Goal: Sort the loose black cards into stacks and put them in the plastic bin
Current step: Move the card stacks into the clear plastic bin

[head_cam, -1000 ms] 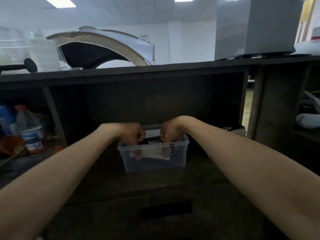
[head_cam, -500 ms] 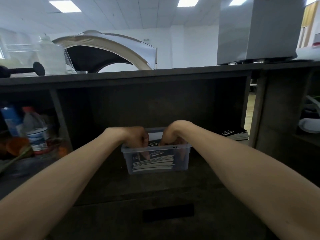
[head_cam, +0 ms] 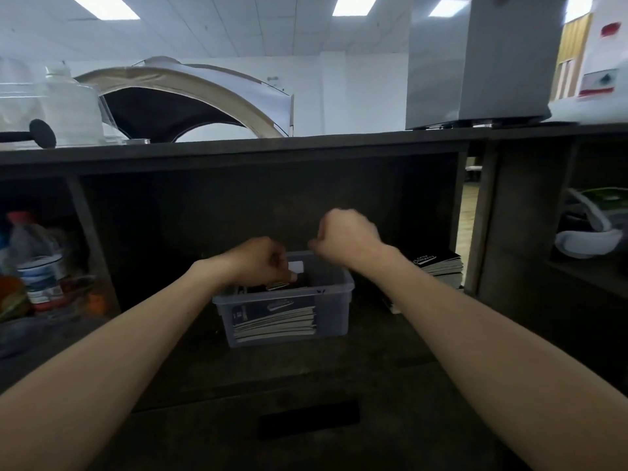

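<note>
Seemingly 2 card stacks (head_cam: 275, 321) (head_cam: 440, 268), 1 bin (head_cam: 334, 312)

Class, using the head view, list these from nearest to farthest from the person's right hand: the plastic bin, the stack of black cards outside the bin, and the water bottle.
1. Plastic bin: just below the right hand, slightly to its left.
2. Stack of black cards: further out, on the hand's right.
3. Water bottle: far off on the left side.
</note>
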`<state>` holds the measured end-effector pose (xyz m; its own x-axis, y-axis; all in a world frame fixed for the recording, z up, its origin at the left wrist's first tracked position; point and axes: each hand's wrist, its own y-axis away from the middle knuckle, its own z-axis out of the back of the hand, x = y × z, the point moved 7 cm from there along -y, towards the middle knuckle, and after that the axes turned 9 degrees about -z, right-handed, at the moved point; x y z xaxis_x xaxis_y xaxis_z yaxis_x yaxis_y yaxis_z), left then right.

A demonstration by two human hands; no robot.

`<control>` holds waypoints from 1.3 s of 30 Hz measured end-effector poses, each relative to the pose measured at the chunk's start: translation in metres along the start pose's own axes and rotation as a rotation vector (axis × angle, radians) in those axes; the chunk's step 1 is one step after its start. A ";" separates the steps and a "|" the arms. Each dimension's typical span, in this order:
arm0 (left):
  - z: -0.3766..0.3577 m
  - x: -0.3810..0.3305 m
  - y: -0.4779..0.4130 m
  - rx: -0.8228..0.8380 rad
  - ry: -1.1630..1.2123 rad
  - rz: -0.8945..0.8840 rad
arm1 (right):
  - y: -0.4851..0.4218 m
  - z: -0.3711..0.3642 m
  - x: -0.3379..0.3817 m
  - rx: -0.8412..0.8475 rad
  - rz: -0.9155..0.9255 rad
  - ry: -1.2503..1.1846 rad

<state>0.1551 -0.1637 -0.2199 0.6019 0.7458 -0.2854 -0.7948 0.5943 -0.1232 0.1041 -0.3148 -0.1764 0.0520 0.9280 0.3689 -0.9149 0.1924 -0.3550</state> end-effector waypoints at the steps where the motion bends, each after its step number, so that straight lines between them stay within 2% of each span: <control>1: 0.002 -0.009 -0.005 -0.062 0.026 -0.031 | 0.000 0.019 -0.013 -0.087 0.042 -0.059; 3: 0.004 -0.030 -0.016 -0.159 0.088 -0.083 | -0.007 0.043 -0.052 -0.093 0.081 -0.118; 5: 0.000 -0.055 -0.031 -0.178 0.132 -0.136 | -0.018 0.050 -0.099 0.092 0.048 -0.091; 8: -0.016 -0.097 -0.057 -0.098 0.167 -0.182 | -0.022 0.042 -0.165 0.405 -0.095 0.077; 12: -0.049 -0.145 -0.094 0.086 0.107 -0.194 | -0.027 0.028 -0.198 0.534 -0.142 0.194; 16: -0.077 -0.165 -0.126 0.215 0.049 -0.173 | -0.037 0.021 -0.200 0.536 -0.105 0.267; 20: -0.080 -0.163 -0.137 0.256 0.117 -0.165 | -0.044 0.023 -0.202 0.521 -0.075 0.273; 24: -0.086 -0.165 -0.136 0.280 0.067 -0.177 | -0.040 0.019 -0.204 0.558 -0.092 0.260; 32: -0.051 -0.172 -0.122 0.150 0.034 -0.270 | -0.039 0.047 -0.185 0.484 -0.041 0.303; 39: 0.040 -0.132 -0.075 0.016 -0.064 -0.196 | -0.044 0.078 -0.091 0.398 0.091 0.192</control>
<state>0.1381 -0.2946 -0.1352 0.7490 0.6329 -0.1962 -0.6610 0.7342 -0.1550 0.1084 -0.4322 -0.1271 0.0037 0.9851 0.1717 -1.0000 0.0049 -0.0066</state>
